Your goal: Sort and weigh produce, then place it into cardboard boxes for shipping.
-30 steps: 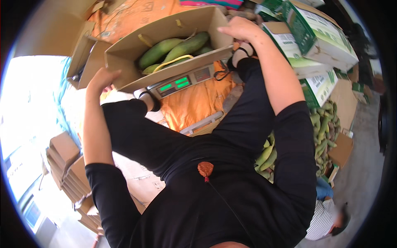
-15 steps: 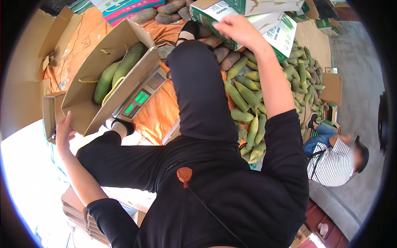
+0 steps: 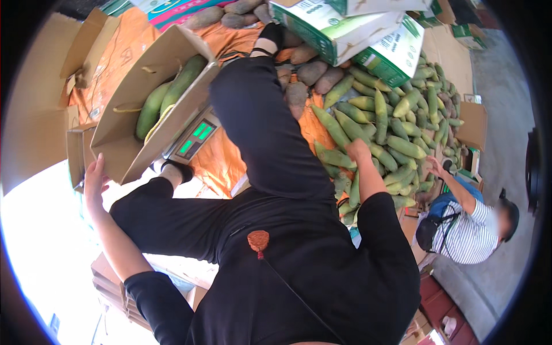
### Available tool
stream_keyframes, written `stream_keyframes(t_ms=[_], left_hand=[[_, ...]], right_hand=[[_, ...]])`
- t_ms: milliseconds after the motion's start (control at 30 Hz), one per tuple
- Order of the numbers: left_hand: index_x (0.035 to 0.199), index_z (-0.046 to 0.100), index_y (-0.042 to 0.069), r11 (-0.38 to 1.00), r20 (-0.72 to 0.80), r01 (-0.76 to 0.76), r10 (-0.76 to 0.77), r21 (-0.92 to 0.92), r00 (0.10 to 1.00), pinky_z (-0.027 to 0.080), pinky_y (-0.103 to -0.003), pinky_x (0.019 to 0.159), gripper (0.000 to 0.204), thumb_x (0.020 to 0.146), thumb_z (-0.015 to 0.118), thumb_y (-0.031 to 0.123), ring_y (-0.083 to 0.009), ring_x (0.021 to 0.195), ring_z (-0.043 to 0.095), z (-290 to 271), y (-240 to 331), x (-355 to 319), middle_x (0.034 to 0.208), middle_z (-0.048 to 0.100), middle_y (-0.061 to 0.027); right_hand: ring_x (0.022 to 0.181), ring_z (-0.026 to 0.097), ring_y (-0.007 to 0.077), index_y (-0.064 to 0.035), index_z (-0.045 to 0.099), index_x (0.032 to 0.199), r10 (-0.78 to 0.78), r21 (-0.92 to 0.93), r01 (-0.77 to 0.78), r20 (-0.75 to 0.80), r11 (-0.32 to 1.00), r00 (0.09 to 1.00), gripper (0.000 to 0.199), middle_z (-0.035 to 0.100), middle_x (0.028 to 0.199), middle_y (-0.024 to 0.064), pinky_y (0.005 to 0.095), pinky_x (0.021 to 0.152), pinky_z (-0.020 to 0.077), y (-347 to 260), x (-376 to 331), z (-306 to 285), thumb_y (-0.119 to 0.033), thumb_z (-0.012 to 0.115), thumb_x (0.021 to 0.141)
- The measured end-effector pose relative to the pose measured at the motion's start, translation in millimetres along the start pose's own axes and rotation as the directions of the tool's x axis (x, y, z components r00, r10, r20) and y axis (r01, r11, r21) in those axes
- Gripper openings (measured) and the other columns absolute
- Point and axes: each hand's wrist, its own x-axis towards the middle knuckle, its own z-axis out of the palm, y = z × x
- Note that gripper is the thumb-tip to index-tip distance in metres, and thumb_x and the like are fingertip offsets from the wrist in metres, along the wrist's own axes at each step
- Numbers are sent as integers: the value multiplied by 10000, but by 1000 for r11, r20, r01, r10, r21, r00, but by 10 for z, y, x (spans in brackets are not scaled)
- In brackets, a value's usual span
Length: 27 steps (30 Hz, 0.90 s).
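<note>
At the left, an open cardboard box [image 3: 129, 100] with rope handles leans over a scale and holds long green radishes [image 3: 152, 109]. My left hand [image 3: 95, 179] grips the near lower corner of this box, one finger stretched up along the cardboard. To the right of my knee spreads a big heap of green radishes [image 3: 405, 146]. My right hand [image 3: 359, 150] is down on the near-left part of that heap, its fingers curled at the end of a radish [image 3: 336, 158]. The fingertips are partly hidden.
The scale [image 3: 198, 137] with a lit green display stands on an orange sheet [image 3: 224, 158]. Green-and-white cartons [image 3: 345, 29] lie at the back, near brownish roots [image 3: 313, 72]. A person in a striped shirt [image 3: 466, 233] reaches toward the heap from the right.
My right hand has come down from beside the green-and-white cartons to the radish heap. My left hand stays at the box corner. The person at the right now stretches an arm toward the heap.
</note>
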Motion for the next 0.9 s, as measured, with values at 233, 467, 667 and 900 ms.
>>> stream_keyframes(t_ms=[233,467,667,900], left_hand=[[1140,618,102,996,-19,-84,84,23,996,432,-336,692,623,813,554,629,-155,759,592,141,250,-15,870,640,-38],[1060,647,89,997,-38,-76,76,11,996,434,-334,672,555,836,554,588,-153,713,588,123,270,-160,822,637,-46],[937,659,54,992,-75,-127,129,27,989,414,-301,558,518,836,575,555,-130,641,571,117,289,-204,741,630,-47],[835,671,23,981,-48,-193,195,27,980,369,-253,447,490,825,613,509,-113,574,563,99,222,-113,687,636,-54]], right_hand=[[1121,555,342,-17,436,1320,169,629,-75,-91,773,981,731,541,1266,194,451,914,466,329,-69,485,-305,755,729],[1118,554,330,-108,492,1310,416,726,-203,-125,658,901,740,556,1249,167,442,875,488,114,116,687,-305,810,671],[829,604,291,46,578,977,101,646,34,-170,763,980,571,630,942,154,416,723,470,-147,-135,486,-340,823,635],[630,572,172,-93,602,987,25,908,-244,251,340,968,506,580,732,29,299,542,460,-308,-433,-86,-473,757,692]])
